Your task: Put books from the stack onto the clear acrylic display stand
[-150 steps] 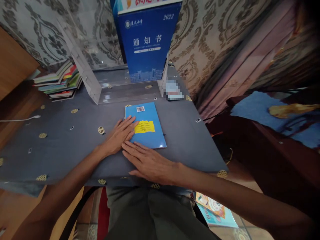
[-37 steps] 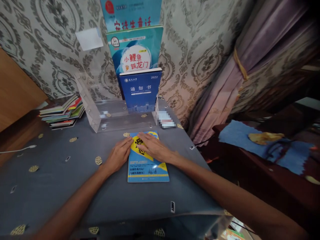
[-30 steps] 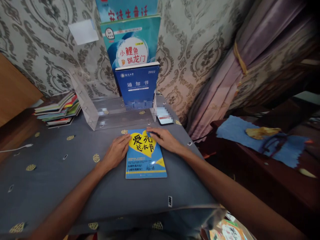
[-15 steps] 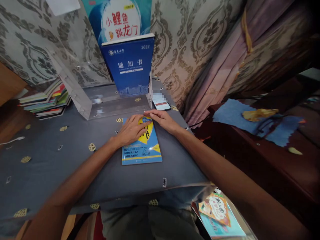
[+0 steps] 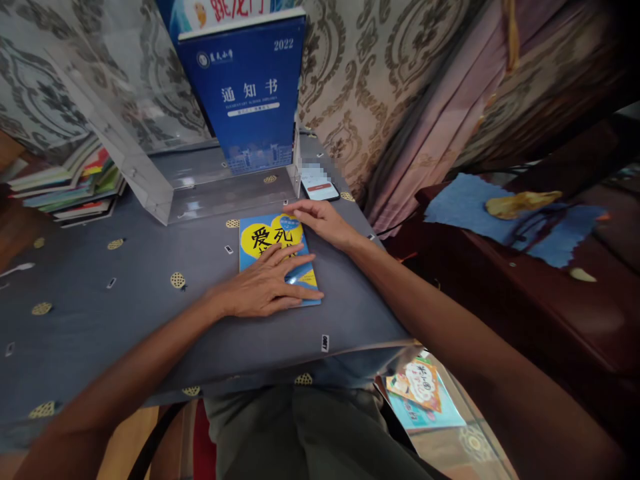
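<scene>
A blue and yellow book (image 5: 253, 237) lies closed on the grey patterned tablecloth (image 5: 200, 347). Flat across its lower half rests my left hand (image 5: 265, 283), palm down with fingers spread, hiding part of the cover. My right hand (image 5: 323, 220) is at the book's upper right corner, its fingers stretched and slightly curved, the fingertips at the edge. Neither hand grips the book.
Behind the book, a clear acrylic stand (image 5: 160, 193) holds a dark blue booklet (image 5: 250, 100). A phone (image 5: 320, 183) lies right of the stand. Stacked books (image 5: 75, 180) are at left. A blue cloth (image 5: 460, 207) covers part of the dark red furniture at right.
My left hand has slid down the cover from its top to its lower half, uncovering the title. My right hand stays by the upper right corner. The view has tilted downward.
</scene>
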`<act>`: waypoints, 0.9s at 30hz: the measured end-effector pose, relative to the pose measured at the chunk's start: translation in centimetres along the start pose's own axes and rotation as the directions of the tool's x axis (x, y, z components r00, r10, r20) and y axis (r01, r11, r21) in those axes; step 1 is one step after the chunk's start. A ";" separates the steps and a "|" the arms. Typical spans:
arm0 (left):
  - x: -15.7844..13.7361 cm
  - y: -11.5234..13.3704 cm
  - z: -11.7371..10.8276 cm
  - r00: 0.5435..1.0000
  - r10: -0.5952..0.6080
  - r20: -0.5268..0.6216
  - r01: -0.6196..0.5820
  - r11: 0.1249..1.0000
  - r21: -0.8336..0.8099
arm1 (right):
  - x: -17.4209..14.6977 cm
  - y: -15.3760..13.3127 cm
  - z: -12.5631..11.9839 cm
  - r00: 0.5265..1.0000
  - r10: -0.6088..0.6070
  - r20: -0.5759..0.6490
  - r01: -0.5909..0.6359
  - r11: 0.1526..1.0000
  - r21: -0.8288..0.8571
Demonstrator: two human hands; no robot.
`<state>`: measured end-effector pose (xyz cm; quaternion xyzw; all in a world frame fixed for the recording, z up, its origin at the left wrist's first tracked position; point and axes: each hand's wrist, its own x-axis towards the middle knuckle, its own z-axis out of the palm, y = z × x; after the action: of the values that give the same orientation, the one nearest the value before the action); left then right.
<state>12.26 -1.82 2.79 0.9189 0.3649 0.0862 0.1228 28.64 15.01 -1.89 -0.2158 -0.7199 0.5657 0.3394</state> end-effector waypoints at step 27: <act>-5.5 -2.4 2.9 0.819 -0.468 -0.332 0.511 0.858 0.053 | -14.3 -5.2 7.0 0.817 -0.176 0.550 0.549 0.530 -0.646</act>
<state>7.49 -4.38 -1.03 0.7752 0.6087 0.1680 0.0178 33.57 -0.97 -1.31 -0.0554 -0.9754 0.1403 0.1604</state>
